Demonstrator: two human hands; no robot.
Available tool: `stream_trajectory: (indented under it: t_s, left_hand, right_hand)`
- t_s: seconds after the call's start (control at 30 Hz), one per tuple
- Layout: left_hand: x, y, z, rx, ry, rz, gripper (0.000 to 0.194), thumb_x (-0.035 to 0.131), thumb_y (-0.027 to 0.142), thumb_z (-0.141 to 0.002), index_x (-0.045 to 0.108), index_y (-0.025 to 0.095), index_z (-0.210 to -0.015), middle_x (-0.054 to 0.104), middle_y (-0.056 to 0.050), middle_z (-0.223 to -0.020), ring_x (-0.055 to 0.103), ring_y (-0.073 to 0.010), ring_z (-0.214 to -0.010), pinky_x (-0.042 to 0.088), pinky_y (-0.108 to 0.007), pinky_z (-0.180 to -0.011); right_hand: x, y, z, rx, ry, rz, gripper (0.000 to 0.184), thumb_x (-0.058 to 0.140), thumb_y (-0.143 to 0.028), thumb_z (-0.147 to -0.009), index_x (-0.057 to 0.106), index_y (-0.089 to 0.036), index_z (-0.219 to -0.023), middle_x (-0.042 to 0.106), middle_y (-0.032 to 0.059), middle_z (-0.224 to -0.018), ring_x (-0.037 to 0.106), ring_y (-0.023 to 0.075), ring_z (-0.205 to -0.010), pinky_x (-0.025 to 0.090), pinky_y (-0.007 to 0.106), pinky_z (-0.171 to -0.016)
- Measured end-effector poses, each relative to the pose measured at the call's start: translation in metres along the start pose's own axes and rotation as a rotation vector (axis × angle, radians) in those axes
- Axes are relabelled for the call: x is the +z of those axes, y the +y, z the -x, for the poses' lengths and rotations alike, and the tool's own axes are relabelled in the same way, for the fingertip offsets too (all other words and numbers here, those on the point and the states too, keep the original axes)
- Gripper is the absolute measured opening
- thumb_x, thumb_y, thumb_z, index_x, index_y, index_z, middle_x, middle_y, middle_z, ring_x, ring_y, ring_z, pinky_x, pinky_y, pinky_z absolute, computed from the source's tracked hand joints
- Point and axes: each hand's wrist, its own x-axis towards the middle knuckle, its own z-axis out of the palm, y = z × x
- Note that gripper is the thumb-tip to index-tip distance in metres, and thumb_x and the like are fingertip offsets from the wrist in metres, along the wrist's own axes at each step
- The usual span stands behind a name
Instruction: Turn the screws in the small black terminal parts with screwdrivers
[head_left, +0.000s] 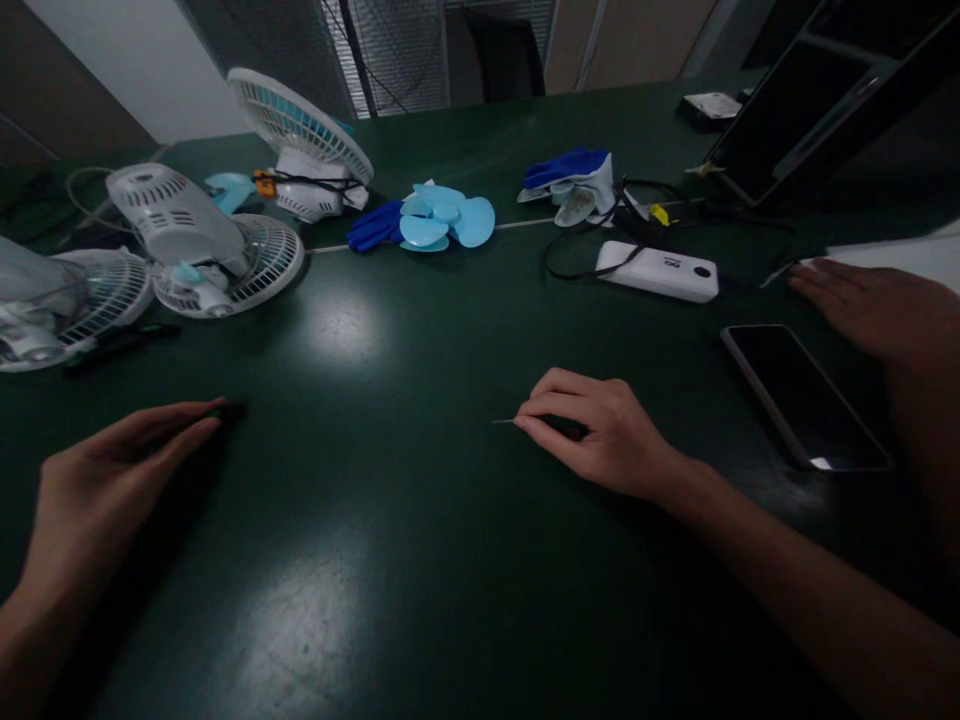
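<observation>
My right hand (600, 435) rests on the dark green table (420, 560), fingers curled round a thin tool whose metal tip (504, 422) pokes out to the left; it looks like a small screwdriver. At the left, my left hand (112, 480) lies on its side on the table with its fingers together, pinching a small dark object (229, 409) at the fingertips. A bare stretch of table lies between the two hands.
Dismantled white desk fans (195, 240) and guards (300, 125) sit at the back left, a light-blue fan blade (442, 220) and blue gloves (570, 175) behind. A white power bank (660, 272) with cable, a phone (806, 395) and another person's hand (877, 305) are at the right.
</observation>
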Motion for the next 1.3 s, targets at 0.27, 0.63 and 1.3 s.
stream_trajectory:
  t_s: [0.27, 0.63, 1.3]
  left_hand:
    - [-0.004, -0.011, -0.009, -0.19, -0.05, 0.055, 0.042, 0.077, 0.057, -0.076, 0.073, 0.04, -0.114, 0.076, 0.008, -0.117, 0.07, -0.0261, -0.113, 0.053, -0.044, -0.104]
    - [-0.011, -0.006, -0.023, -0.371, -0.175, 0.18, 0.037, 0.082, 0.048, -0.072, 0.076, 0.035, -0.105, 0.079, 0.008, -0.11, 0.073, -0.0246, -0.103, 0.062, -0.031, -0.071]
    - [0.126, 0.183, 0.038, 0.64, -0.645, 0.455, 0.016, 0.07, 0.033, -0.091, 0.076, 0.031, -0.105, 0.074, -0.002, -0.103, 0.066, -0.0176, -0.088, 0.053, -0.034, -0.078]
  right_hand:
    - [0.0, -0.001, 0.0, 0.009, -0.018, -0.019, 0.02, 0.06, -0.029, -0.098, 0.076, -0.02, -0.103, 0.069, 0.0036, -0.098, 0.063, 0.0117, -0.076, 0.047, 0.025, -0.059]
    - [0.0, -0.001, 0.0, 0.003, -0.013, -0.005, 0.019, 0.06, -0.03, -0.098, 0.076, -0.021, -0.103, 0.069, 0.0035, -0.098, 0.063, 0.012, -0.076, 0.048, 0.026, -0.062]
    - [-0.006, 0.002, 0.002, -0.008, 0.134, 0.031, 0.013, 0.063, -0.027, -0.095, 0.075, -0.022, -0.098, 0.069, 0.0035, -0.093, 0.064, 0.0128, -0.077, 0.049, 0.026, -0.064]
